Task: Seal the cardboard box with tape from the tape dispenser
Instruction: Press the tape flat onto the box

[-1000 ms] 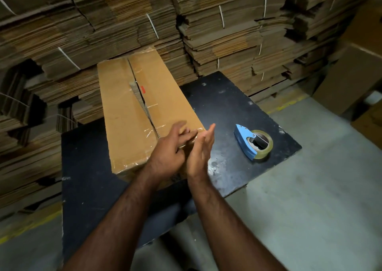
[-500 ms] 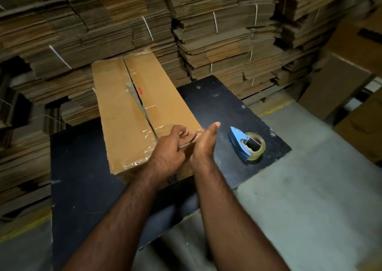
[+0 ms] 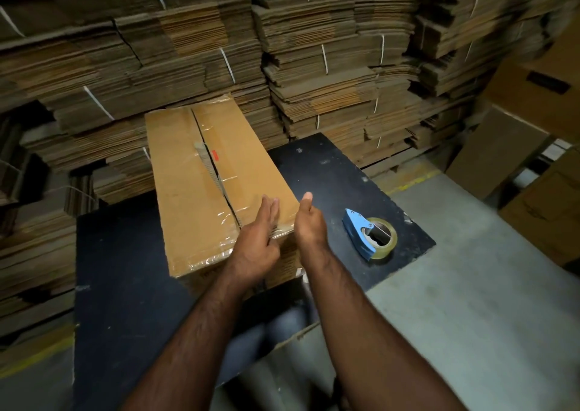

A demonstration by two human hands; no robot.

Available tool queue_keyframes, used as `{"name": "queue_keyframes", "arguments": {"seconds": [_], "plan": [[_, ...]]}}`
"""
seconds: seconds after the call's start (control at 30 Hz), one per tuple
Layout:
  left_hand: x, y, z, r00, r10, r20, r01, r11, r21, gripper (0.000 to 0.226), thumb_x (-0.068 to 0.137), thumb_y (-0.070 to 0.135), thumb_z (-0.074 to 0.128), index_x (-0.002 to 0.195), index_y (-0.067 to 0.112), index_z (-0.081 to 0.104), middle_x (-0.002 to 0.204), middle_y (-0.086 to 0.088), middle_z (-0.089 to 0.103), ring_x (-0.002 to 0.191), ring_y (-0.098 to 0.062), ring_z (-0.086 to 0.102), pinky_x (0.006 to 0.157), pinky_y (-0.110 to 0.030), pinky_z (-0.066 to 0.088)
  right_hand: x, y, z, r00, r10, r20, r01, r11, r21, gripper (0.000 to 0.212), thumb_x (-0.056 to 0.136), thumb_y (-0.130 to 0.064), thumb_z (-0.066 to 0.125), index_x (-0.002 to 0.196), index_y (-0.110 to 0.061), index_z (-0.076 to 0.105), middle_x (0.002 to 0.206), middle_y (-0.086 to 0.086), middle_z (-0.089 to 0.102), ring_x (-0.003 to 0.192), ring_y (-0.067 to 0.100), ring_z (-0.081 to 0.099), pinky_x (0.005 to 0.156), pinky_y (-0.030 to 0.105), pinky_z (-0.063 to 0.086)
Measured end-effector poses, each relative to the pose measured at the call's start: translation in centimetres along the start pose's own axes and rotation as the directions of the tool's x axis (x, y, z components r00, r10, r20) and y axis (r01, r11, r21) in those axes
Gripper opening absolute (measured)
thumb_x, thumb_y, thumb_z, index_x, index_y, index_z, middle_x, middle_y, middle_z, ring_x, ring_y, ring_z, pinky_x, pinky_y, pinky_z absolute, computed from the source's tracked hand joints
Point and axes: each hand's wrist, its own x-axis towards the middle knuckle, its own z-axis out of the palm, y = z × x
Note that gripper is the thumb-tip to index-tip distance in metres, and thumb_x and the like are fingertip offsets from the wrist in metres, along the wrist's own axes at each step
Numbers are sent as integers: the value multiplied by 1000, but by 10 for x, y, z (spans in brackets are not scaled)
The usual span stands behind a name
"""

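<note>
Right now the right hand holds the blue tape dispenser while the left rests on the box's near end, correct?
Not quite. In the head view the tape dispenser lies on the black table, unheld; the right hand is open beside the cardboard box. The left hand does rest there.

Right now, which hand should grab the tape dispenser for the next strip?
Right. The right hand is at the cardboard box's near right corner, on the side where the tape dispenser lies on the black table. The left hand is over the box top; reaching would probably cross the right arm.
</note>
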Motion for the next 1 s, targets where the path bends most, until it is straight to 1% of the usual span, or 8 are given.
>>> {"name": "queue_keyframes", "arguments": {"seconds": [0.1, 0.17, 0.27, 0.4, 0.63, 0.77, 0.87, 1.0], "plan": [[3, 2, -2, 998, -62, -20, 61, 998, -34, 85, 83, -14, 41, 157, 9, 6, 158, 6, 30, 144, -14, 31, 108, -10, 19, -15, 25, 8, 974, -214, -71, 203, 969, -143, 55, 105, -40, 37, 146, -3, 42, 146, 16, 50, 132, 29, 47, 106, 34, 37], [5, 2, -2, 997, -72, -20, 71, 997, -36, 84, 83, -16, 42, 156, 8, 9, 157, 6, 32, 145, -13, 30, 106, -6, 17, -23, 37, 12, 943, -304, -137, 277, 943, -186, 49, 105, -33, 40, 142, -2, 45, 140, 15, 55, 128, 31, 51, 98, 32, 40], [6, 4, 0, 995, -94, -42, 93, 995, -20, 82, 82, -14, 44, 156, 9, 16, 157, 3, 33, 143, -16, 33, 103, -5, 17, 0, 29, 9, 969, -231, -92, 216, 965, -147, 48, 108, -35, 30, 112, -1, 64, 109, 16, 67, 102, 33, 62, 77, 29, 41], [3, 12, 0, 994, -85, -68, 87, 996, 28, 80, 84, -13, 43, 156, 9, 18, 159, 1, 28, 145, -18, 30, 99, -2, 13, 9, 24, -11, 997, -24, 78, 24, 1000, -8, 64, 103, -57, 21, 128, -16, 64, 126, 8, 66, 115, 25, 60, 103, 37, 45], [5, 10, 3, 995, -68, -76, 72, 996, 44, 79, 83, -12, 49, 154, 15, 26, 153, -2, 41, 138, -21, 40, 93, -2, 19, -11, 45, -5, 949, -316, -1, 308, 926, -217, 37, 107, -34, 36, 118, -9, 60, 112, 14, 68, 102, 31, 62, 72, 27, 35], [5, 12, -1, 993, -59, -102, 63, 997, 36, 74, 83, -10, 52, 151, 16, 35, 148, 3, 48, 136, -15, 43, 95, -2, 23, 8, 39, -25, 926, -318, 204, 365, 891, -270, 44, 108, -35, 28, 122, -9, 60, 123, 20, 64, 114, 37, 57, 91, 38, 41], [-5, 7, 2, 971, 56, -232, -33, 994, 103, 61, 85, -3, 58, 143, 12, 49, 140, -3, 57, 127, -17, 54, 103, -11, 32, 15, 44, -54, 766, -551, 333, 643, 657, -393, 54, 107, -42, 33, 152, -12, 37, 152, 11, 44, 138, 27, 40, 109, 38, 33], [-14, -12, 22, 905, 214, -368, -84, 937, 340, 31, 87, 12, 71, 118, 6, 70, 130, -13, 64, 122, -27, 59, 109, -40, 40, 38, 54, -65, 303, -843, 444, 902, 103, -420, 47, 100, -41, 52, 134, -10, 62, 144, 9, 55, 136, 24, 49, 101, 41, 47]]}}
